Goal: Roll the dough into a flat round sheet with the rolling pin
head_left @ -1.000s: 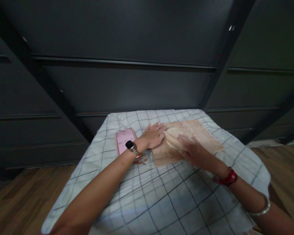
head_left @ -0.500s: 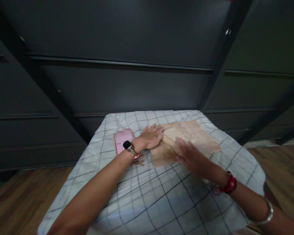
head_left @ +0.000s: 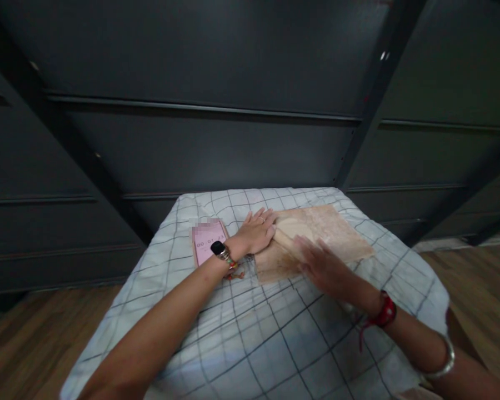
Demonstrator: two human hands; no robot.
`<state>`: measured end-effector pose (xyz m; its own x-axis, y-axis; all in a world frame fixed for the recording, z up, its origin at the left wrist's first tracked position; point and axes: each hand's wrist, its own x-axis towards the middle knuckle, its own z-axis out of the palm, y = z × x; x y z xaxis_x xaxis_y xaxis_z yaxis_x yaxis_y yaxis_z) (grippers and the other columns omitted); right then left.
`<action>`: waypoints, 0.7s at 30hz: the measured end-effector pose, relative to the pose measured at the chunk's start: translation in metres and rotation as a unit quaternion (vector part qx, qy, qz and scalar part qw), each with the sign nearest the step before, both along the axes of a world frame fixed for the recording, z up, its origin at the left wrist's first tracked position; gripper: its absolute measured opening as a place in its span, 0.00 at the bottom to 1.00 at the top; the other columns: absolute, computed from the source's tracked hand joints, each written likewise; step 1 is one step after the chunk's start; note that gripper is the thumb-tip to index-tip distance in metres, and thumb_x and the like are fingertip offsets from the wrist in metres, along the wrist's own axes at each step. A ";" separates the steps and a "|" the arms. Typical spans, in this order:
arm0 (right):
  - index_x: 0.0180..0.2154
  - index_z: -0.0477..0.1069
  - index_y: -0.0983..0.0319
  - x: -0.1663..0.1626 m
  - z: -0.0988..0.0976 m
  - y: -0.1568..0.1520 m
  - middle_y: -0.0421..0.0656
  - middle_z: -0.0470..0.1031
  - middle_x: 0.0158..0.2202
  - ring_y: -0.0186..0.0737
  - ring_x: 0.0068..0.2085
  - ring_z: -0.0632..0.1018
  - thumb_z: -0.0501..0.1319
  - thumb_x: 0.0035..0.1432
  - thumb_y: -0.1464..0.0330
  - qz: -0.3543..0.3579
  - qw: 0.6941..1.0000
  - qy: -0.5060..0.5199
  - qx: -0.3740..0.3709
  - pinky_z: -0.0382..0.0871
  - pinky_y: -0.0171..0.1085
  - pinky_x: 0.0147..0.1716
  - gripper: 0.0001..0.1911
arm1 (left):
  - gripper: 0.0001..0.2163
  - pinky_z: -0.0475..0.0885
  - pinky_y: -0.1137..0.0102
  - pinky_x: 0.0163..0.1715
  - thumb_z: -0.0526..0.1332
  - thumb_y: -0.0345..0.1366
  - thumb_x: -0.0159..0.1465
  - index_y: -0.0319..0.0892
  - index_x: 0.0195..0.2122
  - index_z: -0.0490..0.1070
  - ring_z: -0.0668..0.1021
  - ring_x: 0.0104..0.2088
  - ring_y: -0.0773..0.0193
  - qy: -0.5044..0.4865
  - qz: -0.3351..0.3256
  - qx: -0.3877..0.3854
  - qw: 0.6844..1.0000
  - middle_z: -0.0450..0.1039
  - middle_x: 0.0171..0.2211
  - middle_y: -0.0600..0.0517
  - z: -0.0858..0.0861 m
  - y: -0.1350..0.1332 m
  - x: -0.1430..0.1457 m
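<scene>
A pale wooden rolling pin (head_left: 284, 240) lies slantwise over a flat sheet of dough (head_left: 298, 226) on a floured wooden board (head_left: 348, 236). My left hand (head_left: 256, 232) rests flat at the pin's far left end, fingers stretched out, at the board's left edge. Over the pin's nearer end lies my right hand (head_left: 319, 261), palm down with fingers extended and blurred by motion. Its palm hides that end of the pin. Both hands press from above without wrapping round it.
A phone (head_left: 208, 239) showing a timer lies left of the board, partly under my left wrist. The checked cloth (head_left: 250, 328) covers the table. Dark metal panels (head_left: 216, 150) stand right behind it. Wooden floor (head_left: 483, 289) shows at both sides.
My right hand has shifted slightly left along with the rolling pin. The left hand has hardly moved and stays flat.
</scene>
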<state>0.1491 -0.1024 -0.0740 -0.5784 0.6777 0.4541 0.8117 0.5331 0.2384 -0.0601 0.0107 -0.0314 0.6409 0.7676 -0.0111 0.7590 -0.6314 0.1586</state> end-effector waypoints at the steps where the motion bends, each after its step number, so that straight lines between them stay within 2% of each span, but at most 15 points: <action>1: 0.65 0.47 0.70 0.003 0.001 0.002 0.58 0.65 0.59 0.52 0.61 0.63 0.44 0.65 0.72 -0.006 1.000 -0.004 -0.004 0.62 0.57 0.55 0.28 | 0.25 0.40 0.55 0.63 0.35 0.40 0.70 0.38 0.66 0.48 0.45 0.67 0.55 0.001 0.000 0.002 1.000 0.44 0.67 0.47 0.000 0.000 0.000; 4: 0.64 0.50 0.70 0.010 0.004 0.006 0.58 0.65 0.58 0.52 0.60 0.65 0.44 0.65 0.72 -0.021 1.000 -0.014 -0.006 0.64 0.57 0.53 0.26 | 0.25 0.41 0.55 0.63 0.35 0.40 0.70 0.39 0.66 0.50 0.48 0.66 0.55 0.009 -0.006 0.004 1.000 0.47 0.67 0.48 0.000 0.002 -0.001; 8: 0.62 0.55 0.71 0.006 0.007 0.002 0.57 0.64 0.59 0.50 0.61 0.63 0.45 0.65 0.72 0.004 0.999 -0.042 0.009 0.62 0.52 0.55 0.24 | 0.24 0.46 0.56 0.62 0.37 0.40 0.70 0.37 0.64 0.53 0.53 0.65 0.53 0.029 -0.010 0.000 1.000 0.50 0.66 0.45 0.001 0.003 0.000; 11: 0.60 0.58 0.71 0.009 0.010 0.008 0.57 0.66 0.58 0.51 0.59 0.66 0.46 0.64 0.72 -0.007 0.999 -0.038 0.004 0.60 0.55 0.56 0.24 | 0.25 0.50 0.56 0.61 0.36 0.40 0.70 0.36 0.63 0.56 0.57 0.63 0.53 0.031 -0.011 0.003 0.999 0.53 0.65 0.43 0.001 0.003 0.000; 14: 0.58 0.60 0.71 0.012 0.010 0.012 0.58 0.68 0.56 0.53 0.58 0.67 0.46 0.64 0.71 -0.050 0.999 -0.009 -0.007 0.61 0.57 0.54 0.23 | 0.25 0.49 0.56 0.62 0.35 0.40 0.70 0.36 0.64 0.54 0.54 0.65 0.53 0.025 -0.005 0.001 1.000 0.50 0.66 0.44 0.000 0.003 0.000; 17: 0.59 0.59 0.72 0.006 0.008 0.008 0.58 0.67 0.57 0.51 0.59 0.66 0.47 0.64 0.69 -0.022 1.000 0.001 -0.014 0.62 0.53 0.54 0.24 | 0.26 0.46 0.58 0.62 0.36 0.42 0.70 0.36 0.66 0.50 0.49 0.66 0.53 0.023 -0.004 -0.005 1.000 0.45 0.67 0.44 -0.001 0.004 -0.001; 21: 0.59 0.59 0.69 0.004 0.010 0.007 0.56 0.66 0.57 0.50 0.59 0.66 0.47 0.65 0.70 -0.018 1.000 -0.011 -0.016 0.62 0.53 0.55 0.23 | 0.27 0.46 0.59 0.62 0.35 0.42 0.70 0.33 0.66 0.49 0.50 0.66 0.53 0.030 -0.001 -0.009 1.000 0.46 0.67 0.43 -0.003 0.006 -0.001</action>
<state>0.1534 -0.0954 -0.0642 -0.5633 0.7118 0.4196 0.8251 0.5118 0.2393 -0.0612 0.0165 -0.0344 0.6402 0.7656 -0.0634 0.7662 -0.6303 0.1253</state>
